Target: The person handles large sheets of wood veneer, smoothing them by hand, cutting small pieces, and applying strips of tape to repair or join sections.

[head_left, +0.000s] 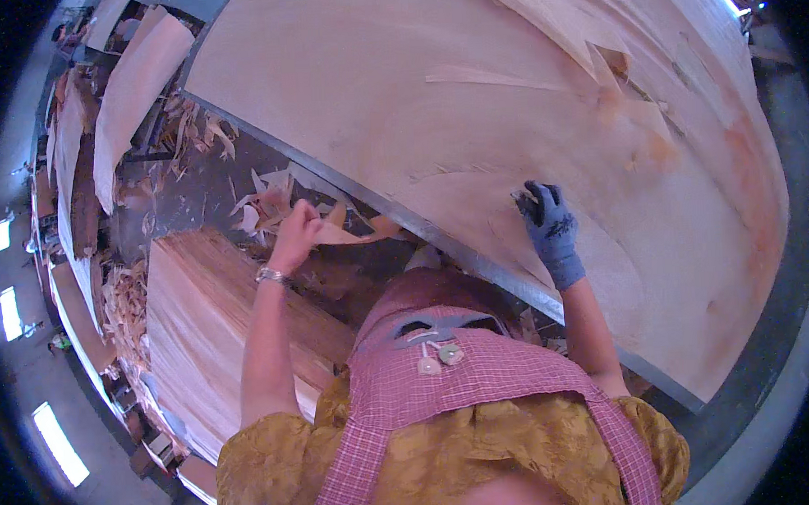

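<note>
Mustard-coloured sleeves and shirt (513, 455) lie nearest the camera, under a pink checked apron (465, 390). Beyond them, a broad pale sheet of wood veneer (343, 84) covers the table, reaching its metal near edge (329, 177). Judging by how it lies, the work is partway along: the veneer is fairly flat toward the table's left corner, while rippled veneer (683, 24) toward the far right side looks unsettled, with folds and a torn gap (613, 60) left in it.

Off the near edge, lower and to the left, sits a stack of veneer (208, 297); past the table's left corner a curved sheet (136, 102) leans apart from it. Torn scraps (267, 200) litter the floor between.

The gloved right hand (553, 232) is over the veneer, just inside the near edge, fingers curled; whether they grip anything, I cannot tell. The bare left hand (300, 232), outside that edge, has its fingers closed, apparently pinching a ragged veneer strip (350, 236). A bracelet or watch (270, 275) circles its wrist.

Smallest is a dark marking (561, 226) on the glove, too unclear to read; no other lettering or label is legible.
</note>
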`<state>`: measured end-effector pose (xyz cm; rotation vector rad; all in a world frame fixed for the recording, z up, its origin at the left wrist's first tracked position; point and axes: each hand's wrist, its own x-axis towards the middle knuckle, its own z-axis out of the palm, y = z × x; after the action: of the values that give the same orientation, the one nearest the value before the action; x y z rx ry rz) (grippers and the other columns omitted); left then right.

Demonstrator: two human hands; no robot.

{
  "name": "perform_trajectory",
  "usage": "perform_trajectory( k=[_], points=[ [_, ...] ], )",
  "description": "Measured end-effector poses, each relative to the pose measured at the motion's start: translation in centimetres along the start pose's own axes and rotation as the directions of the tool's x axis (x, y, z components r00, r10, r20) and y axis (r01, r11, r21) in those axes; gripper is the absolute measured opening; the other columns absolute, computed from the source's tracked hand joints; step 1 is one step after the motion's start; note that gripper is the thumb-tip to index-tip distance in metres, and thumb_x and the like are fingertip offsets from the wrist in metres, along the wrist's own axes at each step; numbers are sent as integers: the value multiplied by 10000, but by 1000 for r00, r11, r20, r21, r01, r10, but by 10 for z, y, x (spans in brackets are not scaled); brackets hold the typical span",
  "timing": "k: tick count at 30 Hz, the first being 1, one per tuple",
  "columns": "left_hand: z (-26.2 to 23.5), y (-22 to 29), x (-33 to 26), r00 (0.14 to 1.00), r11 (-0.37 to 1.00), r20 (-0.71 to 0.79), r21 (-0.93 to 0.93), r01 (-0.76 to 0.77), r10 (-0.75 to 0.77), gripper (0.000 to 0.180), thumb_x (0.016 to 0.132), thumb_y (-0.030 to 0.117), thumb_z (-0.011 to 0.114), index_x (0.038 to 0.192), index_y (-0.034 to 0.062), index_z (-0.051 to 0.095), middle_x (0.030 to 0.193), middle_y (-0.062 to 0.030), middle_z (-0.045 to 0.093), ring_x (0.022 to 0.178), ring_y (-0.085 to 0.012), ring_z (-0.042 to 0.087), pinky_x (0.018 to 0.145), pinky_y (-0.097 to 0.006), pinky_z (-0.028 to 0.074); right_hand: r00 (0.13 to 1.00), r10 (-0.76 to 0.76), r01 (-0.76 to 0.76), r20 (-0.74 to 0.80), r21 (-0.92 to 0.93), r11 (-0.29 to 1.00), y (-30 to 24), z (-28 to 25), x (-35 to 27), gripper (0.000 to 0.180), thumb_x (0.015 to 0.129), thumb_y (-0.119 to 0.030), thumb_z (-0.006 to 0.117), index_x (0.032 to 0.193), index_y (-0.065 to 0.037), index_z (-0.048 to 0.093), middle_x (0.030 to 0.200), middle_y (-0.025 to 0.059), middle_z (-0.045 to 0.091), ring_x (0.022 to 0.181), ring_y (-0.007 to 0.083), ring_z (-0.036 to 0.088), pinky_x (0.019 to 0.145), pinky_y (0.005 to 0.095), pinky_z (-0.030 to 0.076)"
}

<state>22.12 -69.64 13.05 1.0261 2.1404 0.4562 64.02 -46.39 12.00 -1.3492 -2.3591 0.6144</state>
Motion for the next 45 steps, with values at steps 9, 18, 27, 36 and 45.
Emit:
perform_trajectory(
  k=[9, 18, 27, 36, 45],
  points=[
    [-79, 24, -43, 997, 880, -54, -470, -67, 47, 159, 934, 126, 606, 1072, 51, 582, 915, 25, 586, 830, -67, 543, 754, -244, 462, 920, -237, -12, 312, 626, 780, -52, 44, 14, 538, 764, -105, 826, 1245, -34, 594, 1150, 101, 617, 953, 163, 633, 778, 302, 548],
    [-134, 108, -49, 981, 930, -141, -326, -170, 130, 134, 952, 117, 592, 1071, 54, 591, 947, 22, 593, 880, -58, 539, 794, -232, 457, 630, -533, -507, 565, 819, 269, -202, 105, -11, 664, 792, -70, 806, 1373, -33, 487, 1228, 52, 616, 951, 100, 606, 835, 273, 514],
    [-88, 71, 9, 968, 962, -189, -187, -200, 164, 132, 946, 109, 533, 1054, 55, 587, 950, -4, 607, 893, -111, 552, 818, -286, 469, 292, -375, -895, 880, 389, 217, -132, 73, 11, 493, 943, -272, 654, 1363, -51, 521, 1050, 8, 651, 803, 73, 604, 677, 239, 515],
    [-99, 0, 27, 971, 856, -240, 505, 110, 17, 163, 922, 191, 582, 1028, 69, 600, 914, -195, 651, 914, -347, 646, 765, -472, 480, 717, -132, -551, 685, 672, 495, -75, 53, -30, 408, 911, -117, 670, 1297, -19, 584, 1110, 31, 673, 944, 119, 625, 825, 293, 527],
    [32, 112, 30, 829, 765, -72, 435, -474, 555, 252, 824, 135, 643, 1054, 34, 624, 1048, -148, 636, 989, -326, 612, 839, -439, 481, 925, 139, -226, -354, -220, 949, 14, -52, 13, 586, 832, -255, 781, 1281, 31, 535, 1306, 211, 537, 1150, 342, 574, 920, 397, 498]
  ],
)
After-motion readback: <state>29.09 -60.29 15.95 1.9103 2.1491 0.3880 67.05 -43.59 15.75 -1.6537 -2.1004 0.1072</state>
